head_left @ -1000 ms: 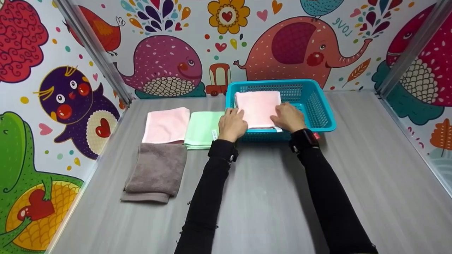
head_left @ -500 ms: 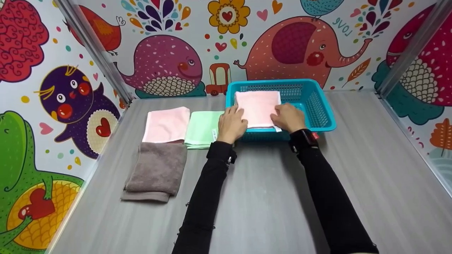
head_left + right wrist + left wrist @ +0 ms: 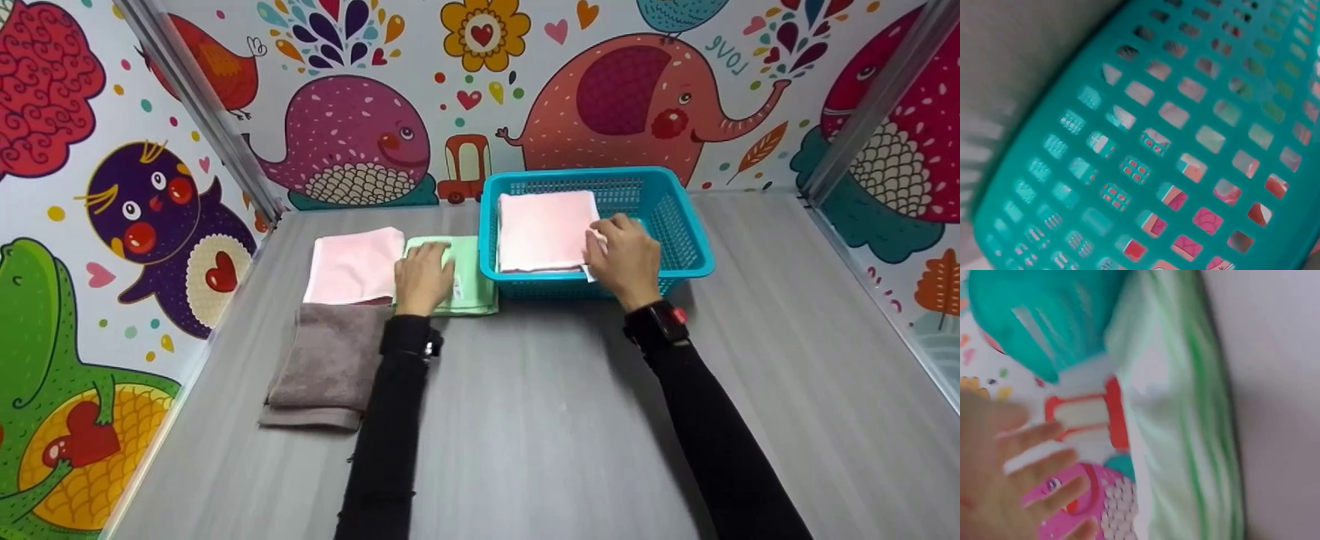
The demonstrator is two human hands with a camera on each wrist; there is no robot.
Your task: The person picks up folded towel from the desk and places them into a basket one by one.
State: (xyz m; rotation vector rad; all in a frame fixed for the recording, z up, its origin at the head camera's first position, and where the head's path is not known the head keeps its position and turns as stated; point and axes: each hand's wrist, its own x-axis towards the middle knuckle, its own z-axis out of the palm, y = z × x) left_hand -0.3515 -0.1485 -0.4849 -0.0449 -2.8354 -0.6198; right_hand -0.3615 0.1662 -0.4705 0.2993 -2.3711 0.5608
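A folded pink towel (image 3: 546, 231) lies in the left part of the teal plastic basket (image 3: 686, 225). My right hand (image 3: 628, 255) is at the towel's right edge and pinches it between thumb and fingers, beside a small white tag. My left hand (image 3: 424, 279) hovers over a folded green towel (image 3: 472, 289) left of the basket. In the left wrist view, the left hand (image 3: 994, 467) has its fingers spread and holds nothing, with the blurred green towel (image 3: 1168, 416) beside it. The right wrist view has only the basket's perforated side (image 3: 1145, 152), and the right hand is out of sight there.
Another folded pink towel (image 3: 354, 264) lies left of the green one. Nearer to me is a folded grey-brown towel (image 3: 330, 360). The grey tabletop (image 3: 540, 420) is bounded by cartoon-printed walls (image 3: 360, 135) at the back and sides.
My left hand has left the pink towel in the basket and moved left over the green towel. The right hand has shifted slightly at the towel's right edge.
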